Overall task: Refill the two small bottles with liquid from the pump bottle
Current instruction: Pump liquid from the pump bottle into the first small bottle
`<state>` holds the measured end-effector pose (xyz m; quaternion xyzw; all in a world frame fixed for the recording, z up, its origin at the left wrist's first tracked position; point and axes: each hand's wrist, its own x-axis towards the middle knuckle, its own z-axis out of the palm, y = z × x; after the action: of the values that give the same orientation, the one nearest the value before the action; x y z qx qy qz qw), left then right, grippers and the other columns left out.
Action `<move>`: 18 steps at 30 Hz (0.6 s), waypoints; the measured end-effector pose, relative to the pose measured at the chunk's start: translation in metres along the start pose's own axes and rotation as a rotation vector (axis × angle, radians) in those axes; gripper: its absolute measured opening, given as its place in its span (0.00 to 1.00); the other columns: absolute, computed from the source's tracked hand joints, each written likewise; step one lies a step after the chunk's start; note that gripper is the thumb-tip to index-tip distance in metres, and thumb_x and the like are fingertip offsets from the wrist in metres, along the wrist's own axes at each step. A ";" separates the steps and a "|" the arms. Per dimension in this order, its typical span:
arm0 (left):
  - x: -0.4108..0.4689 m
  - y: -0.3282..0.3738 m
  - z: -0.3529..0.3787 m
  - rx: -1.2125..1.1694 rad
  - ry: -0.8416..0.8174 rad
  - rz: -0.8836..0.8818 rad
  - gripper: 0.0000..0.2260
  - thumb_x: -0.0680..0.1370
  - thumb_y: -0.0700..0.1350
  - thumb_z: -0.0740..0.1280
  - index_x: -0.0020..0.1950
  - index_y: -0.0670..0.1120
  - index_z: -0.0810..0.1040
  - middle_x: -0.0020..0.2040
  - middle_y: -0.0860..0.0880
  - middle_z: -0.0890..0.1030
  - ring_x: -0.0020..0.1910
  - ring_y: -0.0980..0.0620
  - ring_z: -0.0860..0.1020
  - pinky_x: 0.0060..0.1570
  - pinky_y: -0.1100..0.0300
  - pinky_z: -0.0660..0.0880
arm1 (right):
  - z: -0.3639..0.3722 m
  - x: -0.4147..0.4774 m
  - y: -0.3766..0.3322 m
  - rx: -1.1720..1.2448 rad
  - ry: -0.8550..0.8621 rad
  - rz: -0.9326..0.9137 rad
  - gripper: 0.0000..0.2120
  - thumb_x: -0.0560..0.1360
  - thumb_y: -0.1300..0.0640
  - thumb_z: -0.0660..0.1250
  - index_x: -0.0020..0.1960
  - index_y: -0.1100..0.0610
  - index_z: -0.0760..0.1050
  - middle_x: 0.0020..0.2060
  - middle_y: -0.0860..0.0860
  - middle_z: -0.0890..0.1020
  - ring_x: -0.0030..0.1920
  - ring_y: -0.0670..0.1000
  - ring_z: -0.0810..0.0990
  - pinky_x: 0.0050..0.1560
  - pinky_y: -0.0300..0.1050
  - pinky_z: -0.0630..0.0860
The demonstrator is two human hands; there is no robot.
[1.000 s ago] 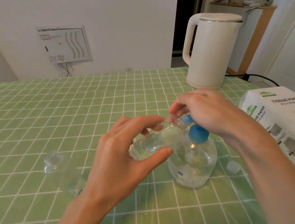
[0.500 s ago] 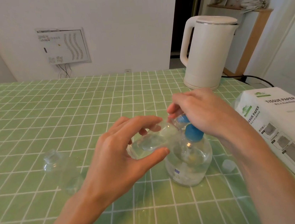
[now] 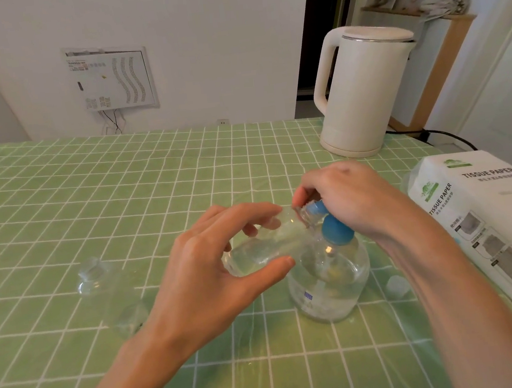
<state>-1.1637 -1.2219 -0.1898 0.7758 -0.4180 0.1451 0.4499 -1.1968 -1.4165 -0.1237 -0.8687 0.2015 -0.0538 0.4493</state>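
Left fingers (image 3: 250, 210) curled round small bottle (image 3: 255, 253), tilted; right fingers (image 3: 305, 188) curled over pump bottle (image 3: 330, 284)

Far-left table (image 3: 55, 202) open; spare bottle (image 3: 112, 295), apparently lying, near-left; kettle (image 3: 361, 93), tissue pack (image 3: 494, 229) crowd right.

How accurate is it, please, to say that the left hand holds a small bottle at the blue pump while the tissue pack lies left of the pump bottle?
One detail is wrong: the head view shows the tissue pack lying right of the pump bottle, not left. The left hand does hold a small bottle at the blue pump.
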 end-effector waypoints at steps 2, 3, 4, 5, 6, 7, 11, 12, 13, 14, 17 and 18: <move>0.001 0.000 0.000 -0.010 0.007 0.001 0.22 0.72 0.57 0.75 0.64 0.56 0.80 0.54 0.63 0.84 0.51 0.57 0.82 0.45 0.63 0.75 | -0.001 0.001 0.000 0.021 0.021 -0.016 0.20 0.78 0.54 0.63 0.31 0.47 0.84 0.33 0.42 0.85 0.39 0.44 0.81 0.39 0.43 0.70; 0.001 0.000 0.000 -0.012 0.009 0.001 0.21 0.72 0.57 0.75 0.64 0.56 0.81 0.54 0.63 0.84 0.51 0.56 0.82 0.45 0.63 0.75 | -0.001 0.001 0.000 0.032 0.027 -0.026 0.20 0.78 0.53 0.62 0.31 0.46 0.84 0.33 0.40 0.85 0.39 0.43 0.81 0.40 0.42 0.70; 0.001 0.001 0.000 -0.012 0.009 0.003 0.21 0.72 0.57 0.75 0.64 0.55 0.81 0.54 0.62 0.84 0.51 0.56 0.82 0.45 0.63 0.75 | -0.001 0.001 0.000 0.045 0.031 -0.034 0.20 0.78 0.53 0.62 0.32 0.46 0.85 0.34 0.39 0.85 0.40 0.42 0.81 0.40 0.42 0.70; 0.001 0.001 0.000 -0.011 0.009 0.004 0.21 0.72 0.57 0.75 0.64 0.56 0.80 0.54 0.62 0.84 0.51 0.56 0.82 0.45 0.63 0.75 | -0.001 0.001 0.000 0.059 0.032 -0.037 0.19 0.79 0.52 0.63 0.32 0.46 0.85 0.34 0.39 0.86 0.41 0.42 0.82 0.40 0.42 0.70; 0.001 0.001 -0.001 -0.012 0.008 0.003 0.21 0.72 0.57 0.75 0.64 0.56 0.80 0.54 0.62 0.84 0.51 0.56 0.82 0.45 0.62 0.75 | -0.002 0.000 0.000 0.070 0.029 -0.035 0.19 0.79 0.53 0.63 0.33 0.47 0.85 0.35 0.39 0.86 0.41 0.42 0.82 0.41 0.42 0.70; 0.001 0.001 -0.001 -0.014 0.008 0.002 0.21 0.72 0.57 0.75 0.64 0.56 0.80 0.54 0.62 0.85 0.51 0.56 0.82 0.45 0.62 0.76 | -0.001 0.000 0.000 0.078 0.025 -0.030 0.19 0.79 0.53 0.63 0.33 0.48 0.85 0.36 0.40 0.87 0.40 0.42 0.82 0.41 0.42 0.71; 0.001 -0.002 -0.001 0.000 -0.005 0.004 0.21 0.72 0.57 0.75 0.64 0.54 0.81 0.53 0.61 0.85 0.51 0.57 0.82 0.45 0.65 0.75 | 0.002 0.000 0.001 0.083 -0.019 0.022 0.21 0.77 0.59 0.64 0.29 0.49 0.85 0.38 0.46 0.87 0.38 0.45 0.82 0.43 0.45 0.77; 0.001 -0.002 -0.001 -0.002 -0.010 -0.003 0.21 0.72 0.57 0.75 0.63 0.54 0.81 0.53 0.62 0.85 0.51 0.57 0.82 0.45 0.65 0.75 | 0.003 -0.001 0.002 0.067 -0.039 0.028 0.21 0.77 0.60 0.64 0.29 0.49 0.85 0.39 0.47 0.87 0.39 0.47 0.82 0.44 0.46 0.78; 0.000 -0.001 -0.001 -0.007 -0.012 -0.007 0.21 0.72 0.57 0.75 0.64 0.54 0.81 0.53 0.62 0.85 0.51 0.57 0.82 0.44 0.65 0.75 | 0.002 -0.001 0.002 0.049 -0.052 0.025 0.21 0.77 0.60 0.63 0.29 0.50 0.85 0.40 0.48 0.87 0.41 0.49 0.82 0.45 0.46 0.78; 0.000 -0.001 -0.001 -0.011 -0.014 -0.008 0.21 0.72 0.57 0.75 0.64 0.54 0.81 0.53 0.62 0.85 0.51 0.57 0.82 0.44 0.65 0.75 | 0.002 -0.001 0.002 0.041 -0.047 0.021 0.20 0.77 0.59 0.63 0.30 0.51 0.86 0.40 0.48 0.87 0.43 0.49 0.83 0.45 0.46 0.78; 0.000 -0.001 0.000 -0.018 -0.008 0.000 0.22 0.72 0.57 0.75 0.64 0.55 0.81 0.53 0.62 0.85 0.51 0.57 0.82 0.44 0.64 0.75 | 0.000 0.000 0.001 0.069 -0.009 0.002 0.19 0.78 0.56 0.63 0.33 0.50 0.86 0.36 0.44 0.87 0.37 0.42 0.82 0.41 0.42 0.74; 0.000 -0.001 0.000 -0.023 -0.002 0.002 0.22 0.72 0.57 0.75 0.64 0.55 0.81 0.53 0.62 0.85 0.51 0.57 0.82 0.44 0.64 0.75 | -0.001 0.001 0.002 0.079 -0.004 -0.014 0.19 0.78 0.55 0.63 0.32 0.50 0.85 0.34 0.43 0.86 0.34 0.38 0.81 0.40 0.41 0.72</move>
<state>-1.1628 -1.2215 -0.1897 0.7703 -0.4211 0.1400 0.4579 -1.1967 -1.4180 -0.1246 -0.8517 0.1925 -0.0631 0.4832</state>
